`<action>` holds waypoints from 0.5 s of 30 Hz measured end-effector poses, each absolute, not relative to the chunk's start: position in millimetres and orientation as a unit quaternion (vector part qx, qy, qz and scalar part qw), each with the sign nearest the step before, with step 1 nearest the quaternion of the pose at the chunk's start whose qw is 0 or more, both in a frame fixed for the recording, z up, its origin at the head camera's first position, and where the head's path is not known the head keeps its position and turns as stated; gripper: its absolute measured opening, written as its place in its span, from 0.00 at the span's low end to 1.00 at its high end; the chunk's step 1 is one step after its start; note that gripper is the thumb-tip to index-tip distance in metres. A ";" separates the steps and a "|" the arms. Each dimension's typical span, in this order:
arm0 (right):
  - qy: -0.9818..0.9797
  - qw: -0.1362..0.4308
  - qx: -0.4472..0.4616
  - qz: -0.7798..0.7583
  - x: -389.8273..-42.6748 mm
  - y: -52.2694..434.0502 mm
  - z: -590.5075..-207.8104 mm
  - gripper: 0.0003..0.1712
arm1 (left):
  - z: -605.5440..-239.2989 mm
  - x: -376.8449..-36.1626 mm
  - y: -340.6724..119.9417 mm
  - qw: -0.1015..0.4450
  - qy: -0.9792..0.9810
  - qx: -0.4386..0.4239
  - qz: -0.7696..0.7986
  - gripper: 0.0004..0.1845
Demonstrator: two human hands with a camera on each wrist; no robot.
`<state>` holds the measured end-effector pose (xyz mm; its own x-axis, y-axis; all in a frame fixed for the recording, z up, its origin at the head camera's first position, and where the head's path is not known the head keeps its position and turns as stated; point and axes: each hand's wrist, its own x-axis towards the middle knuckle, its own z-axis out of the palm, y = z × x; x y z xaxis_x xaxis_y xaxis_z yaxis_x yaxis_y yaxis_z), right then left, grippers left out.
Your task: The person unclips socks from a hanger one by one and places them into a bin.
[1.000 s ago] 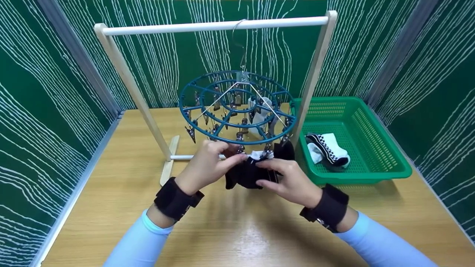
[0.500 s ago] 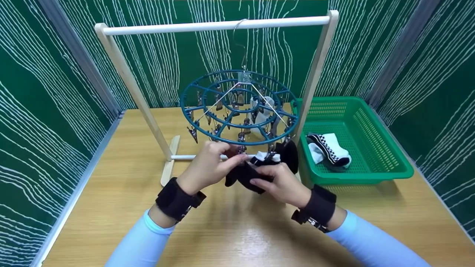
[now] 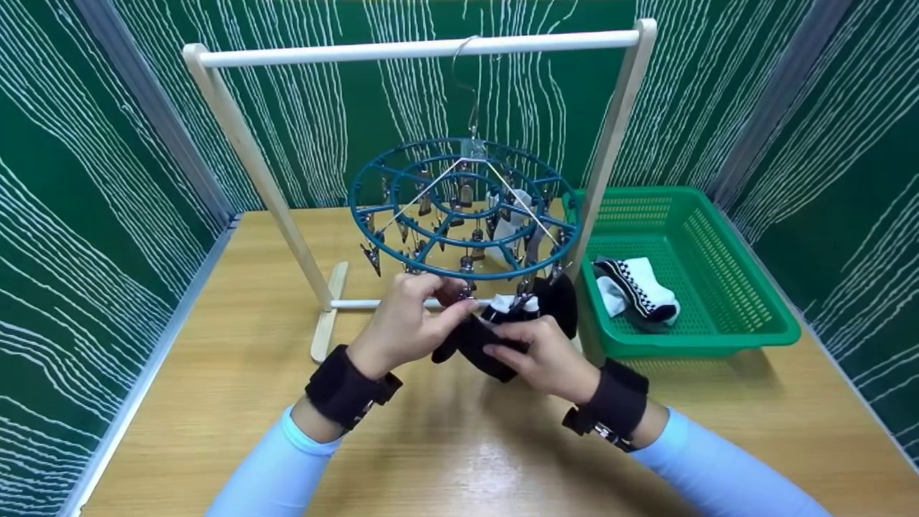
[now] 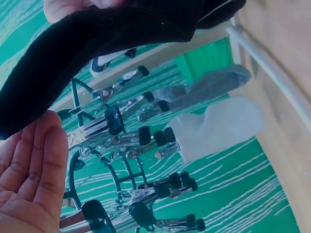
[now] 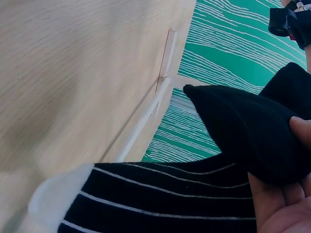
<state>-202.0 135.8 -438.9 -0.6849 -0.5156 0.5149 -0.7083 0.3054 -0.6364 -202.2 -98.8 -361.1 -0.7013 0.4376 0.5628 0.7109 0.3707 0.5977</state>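
In the head view, my left hand (image 3: 409,323) pinches the edge of a plain black sock (image 3: 484,348) close to a metal clip (image 3: 467,289) on the hanger's front rim. My right hand (image 3: 549,359) grips the same sock from the right, its thumb and fingers on the cloth. Folded black cloth fills that hand in the right wrist view, beside a black sock with white stripes and a white toe (image 5: 160,194). From the round blue clip hanger (image 3: 463,276) other socks hang, including a white sock (image 4: 218,128) and a grey sock (image 4: 209,90). The left fingertips are partly hidden.
A wooden rack (image 3: 416,50) carries the hanger by its hook. On the right stands a green basket (image 3: 761,337) holding white socks with a black checked band (image 3: 639,287). Several unused clips dangle around the hanger, and green walls surround the wooden table (image 3: 459,459).
My right hand has shifted left and a little down, taking hold of the black sock and pulling it lower. My left hand stays almost in place at the clip. The hanger has swung slightly right.
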 end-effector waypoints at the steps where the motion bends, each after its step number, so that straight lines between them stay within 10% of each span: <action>1: -0.800 0.109 0.385 0.448 -201.9 135.9 -439.2 0.05 | -361.1 -202.1 -98.9 0.161 -0.812 -0.354 -0.436 0.08; 15: -0.805 0.080 0.406 0.425 -195.8 144.1 -446.8 0.03 | -361.1 -201.4 -101.6 0.145 -0.812 -0.347 -0.447 0.05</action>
<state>-195.8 144.1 -446.8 -0.6572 -0.5856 0.4744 -0.7221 0.3090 -0.6189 -201.4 -101.6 -361.1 -0.7178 0.4328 0.5454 0.6923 0.3599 0.6254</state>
